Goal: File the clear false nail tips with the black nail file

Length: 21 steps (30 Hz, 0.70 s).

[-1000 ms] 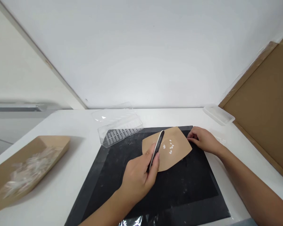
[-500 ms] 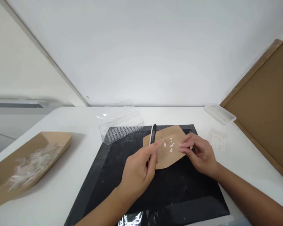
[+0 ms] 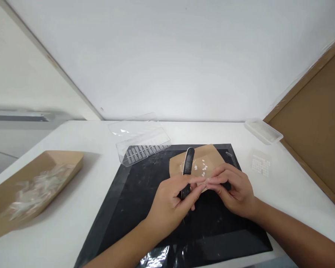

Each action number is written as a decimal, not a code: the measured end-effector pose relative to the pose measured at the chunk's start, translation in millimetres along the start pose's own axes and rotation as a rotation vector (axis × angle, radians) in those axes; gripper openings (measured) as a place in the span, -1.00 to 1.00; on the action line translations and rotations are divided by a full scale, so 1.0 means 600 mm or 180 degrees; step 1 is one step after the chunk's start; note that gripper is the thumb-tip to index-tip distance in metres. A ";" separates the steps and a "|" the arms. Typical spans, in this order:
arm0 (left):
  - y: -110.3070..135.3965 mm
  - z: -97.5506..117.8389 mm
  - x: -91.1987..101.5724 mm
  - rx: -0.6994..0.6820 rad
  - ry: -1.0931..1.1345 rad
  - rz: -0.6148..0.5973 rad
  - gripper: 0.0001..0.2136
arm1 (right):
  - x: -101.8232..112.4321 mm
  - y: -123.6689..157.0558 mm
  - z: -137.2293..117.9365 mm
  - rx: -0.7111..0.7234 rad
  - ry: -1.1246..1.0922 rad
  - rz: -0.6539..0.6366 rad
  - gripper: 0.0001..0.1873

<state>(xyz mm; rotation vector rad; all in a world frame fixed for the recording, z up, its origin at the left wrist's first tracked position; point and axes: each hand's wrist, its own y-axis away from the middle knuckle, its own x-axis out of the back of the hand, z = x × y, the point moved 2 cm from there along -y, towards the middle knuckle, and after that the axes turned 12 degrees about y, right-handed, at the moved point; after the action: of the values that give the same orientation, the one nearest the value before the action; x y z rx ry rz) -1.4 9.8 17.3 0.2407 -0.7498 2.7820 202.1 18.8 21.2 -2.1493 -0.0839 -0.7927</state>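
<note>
My left hand (image 3: 170,203) grips a black nail file (image 3: 187,167) that stands up and away from me over the black mat (image 3: 134,193). My right hand (image 3: 234,190) is closed in a pinch, its fingertips meeting those of the left hand; what they pinch is too small to make out. Just beyond both hands lies a brown paper piece (image 3: 209,158) with several small white nail tips (image 3: 202,169) on it.
A clear plastic box of nail tips (image 3: 142,147) sits at the mat's far left corner. A brown paper tray of clear plastic bits (image 3: 30,190) is at left. A sheet of white tips (image 3: 261,165), a small clear tray (image 3: 264,131) and a cardboard board (image 3: 315,126) are at right.
My right hand left the far edge of the brown paper and came in toward me to meet the left hand. The left hand turned the file more upright.
</note>
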 end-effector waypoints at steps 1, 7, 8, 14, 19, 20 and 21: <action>0.000 0.001 -0.001 0.0013 0.0020 -0.0016 -0.88 | 0.000 0.001 0.000 0.0051 0.0073 0.0007 -0.88; -0.002 0.006 0.000 0.0141 0.0119 -0.0066 -0.88 | 0.000 0.005 0.006 0.0250 0.0210 0.0036 -0.86; -0.002 0.006 0.000 0.0148 0.0145 -0.0089 -0.87 | 0.000 0.005 0.007 0.0263 0.0203 0.0030 -0.86; 0.001 0.003 -0.001 0.0277 0.0326 -0.0136 -0.87 | 0.000 0.003 0.005 0.0282 0.0163 0.0008 -0.86; 0.001 0.008 -0.002 0.0289 0.0340 -0.0110 -0.92 | -0.002 0.004 0.003 0.0310 0.0199 -0.0027 -0.87; 0.001 0.010 -0.002 0.0278 0.0304 -0.0102 -0.92 | -0.003 0.004 0.003 0.0317 0.0217 -0.0019 -0.88; 0.001 0.011 -0.001 0.0254 0.0244 -0.0088 -0.92 | -0.003 0.005 0.002 0.0313 0.0239 -0.0006 -0.88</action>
<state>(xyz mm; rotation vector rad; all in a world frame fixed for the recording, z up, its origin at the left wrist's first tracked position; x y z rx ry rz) -0.1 5.9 22.6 0.1569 -0.6133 2.7808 202.2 18.4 17.7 -2.0253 -0.0842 -0.8521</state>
